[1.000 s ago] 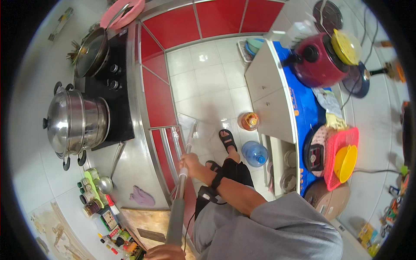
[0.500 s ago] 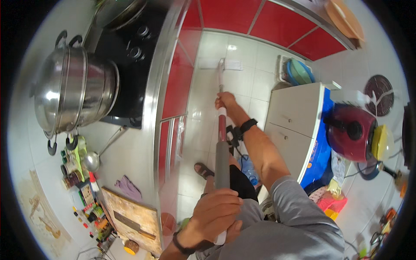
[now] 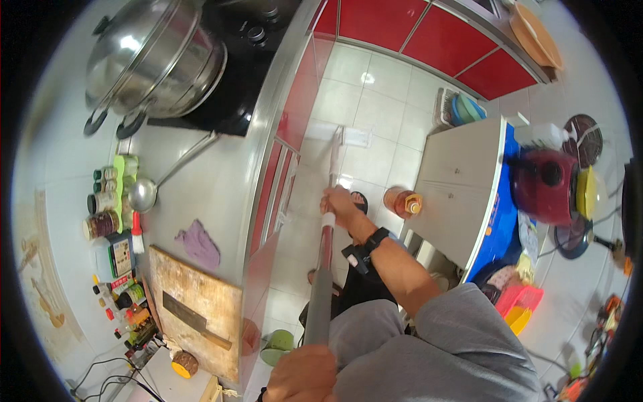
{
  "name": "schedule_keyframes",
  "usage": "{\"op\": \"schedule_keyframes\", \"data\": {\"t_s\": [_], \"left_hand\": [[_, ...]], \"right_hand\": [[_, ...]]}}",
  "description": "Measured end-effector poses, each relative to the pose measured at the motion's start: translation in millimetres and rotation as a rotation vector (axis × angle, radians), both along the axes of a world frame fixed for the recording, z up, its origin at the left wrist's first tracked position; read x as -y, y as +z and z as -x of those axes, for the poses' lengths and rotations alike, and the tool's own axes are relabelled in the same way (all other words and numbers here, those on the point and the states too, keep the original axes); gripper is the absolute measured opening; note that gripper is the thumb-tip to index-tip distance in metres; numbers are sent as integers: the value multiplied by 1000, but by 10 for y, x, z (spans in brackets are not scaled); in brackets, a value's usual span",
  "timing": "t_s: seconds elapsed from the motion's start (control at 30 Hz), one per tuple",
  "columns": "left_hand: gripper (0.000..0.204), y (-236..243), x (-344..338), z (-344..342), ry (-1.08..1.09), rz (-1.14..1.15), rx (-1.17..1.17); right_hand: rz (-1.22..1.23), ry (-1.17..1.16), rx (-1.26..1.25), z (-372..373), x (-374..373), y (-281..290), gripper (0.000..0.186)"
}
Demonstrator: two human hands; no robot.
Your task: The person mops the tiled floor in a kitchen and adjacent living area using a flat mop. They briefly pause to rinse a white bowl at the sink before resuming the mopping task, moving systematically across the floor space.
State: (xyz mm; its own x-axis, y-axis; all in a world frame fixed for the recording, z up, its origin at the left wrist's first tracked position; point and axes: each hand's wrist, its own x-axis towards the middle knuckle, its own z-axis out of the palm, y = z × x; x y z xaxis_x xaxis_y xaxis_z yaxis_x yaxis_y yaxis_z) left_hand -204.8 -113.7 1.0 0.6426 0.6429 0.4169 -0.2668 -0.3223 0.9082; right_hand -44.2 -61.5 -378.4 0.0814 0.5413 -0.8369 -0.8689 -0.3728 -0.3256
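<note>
A flat mop is in both my hands, its pole [image 3: 321,295] running away from me down to the floor. Near the lower edge my left hand [image 3: 305,372] is closed round the top end of the grey grip. Farther along, my right hand [image 3: 341,206] wraps the thinner part of the pole; a black band and a small dark device sit on that wrist and forearm. The wide pale mop head [image 3: 356,137] lies flat on the tiles, beside the red cabinets. The pole and a blur hide part of the head's left side.
Red cabinets [image 3: 382,23] border the floor at left and far end. At right stand a white cabinet [image 3: 445,201] and a large bottle of orange-brown liquid [image 3: 402,202]. A green stool or bucket [image 3: 278,348] sits near left. The counter holds a steamer pot [image 3: 154,60] and a chopping board [image 3: 194,315].
Both hands and the mop have come back toward me, with the mop head nearer on the tiles. My view has shifted, and the bottle on the floor now shows.
</note>
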Motion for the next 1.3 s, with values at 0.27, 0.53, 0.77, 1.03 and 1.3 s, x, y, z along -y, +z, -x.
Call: {"op": "schedule_keyframes", "data": {"t_s": [0.27,0.53,0.77,1.03,1.3], "left_hand": [[24,464,1238,1354,315,-42,76],[37,858,1787,1885,525,87,-114],[33,857,1891,1757,457,67,-21],[22,585,1567,988,182,-27,-308],[15,-157,1580,657,-96,66,-171]], "right_hand": [[-84,48,7,1937,1466,-75,9],[-238,496,291,3046,2238,-50,14],[-204,425,352,2671,2162,419,7],[17,166,174,1063,1473,-13,17],[119,62,124,221,1602,-161,18]]}}
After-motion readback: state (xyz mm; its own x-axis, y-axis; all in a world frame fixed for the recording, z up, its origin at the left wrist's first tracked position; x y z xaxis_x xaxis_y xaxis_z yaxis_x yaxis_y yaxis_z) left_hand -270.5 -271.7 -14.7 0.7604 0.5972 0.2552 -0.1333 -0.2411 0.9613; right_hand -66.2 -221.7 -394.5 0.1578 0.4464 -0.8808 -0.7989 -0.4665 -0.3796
